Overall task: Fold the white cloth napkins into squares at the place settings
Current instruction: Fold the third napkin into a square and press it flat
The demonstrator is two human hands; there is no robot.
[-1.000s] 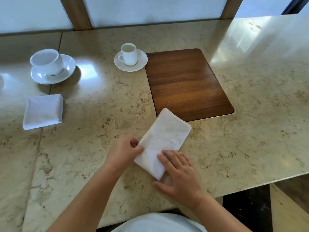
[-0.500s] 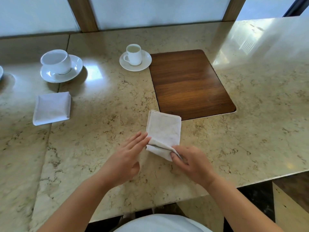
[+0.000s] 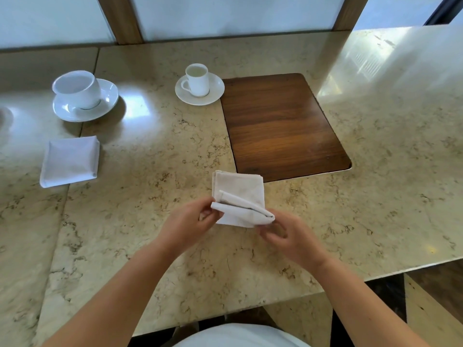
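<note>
A white cloth napkin (image 3: pixel 240 189) lies on the marble table in front of me, partly folded. Its near edge is lifted off the table and curled over toward the far edge. My left hand (image 3: pixel 190 222) pinches the lifted edge at its left corner. My right hand (image 3: pixel 288 234) pinches the same edge at its right corner. A second white napkin (image 3: pixel 70 161) lies at the left as a flat folded square, untouched.
A small cup on a saucer (image 3: pixel 199 87) stands beyond the napkin, and a wider cup on a saucer (image 3: pixel 82 96) stands at the far left. A dark wooden inset panel (image 3: pixel 283 123) lies to the right of the small cup. The table's front edge (image 3: pixel 350 281) runs close below my right wrist.
The napkin went from a long diagonal strip pressed flat to a shorter squared shape. Both hands now grip its near edge and have raised it off the table.
</note>
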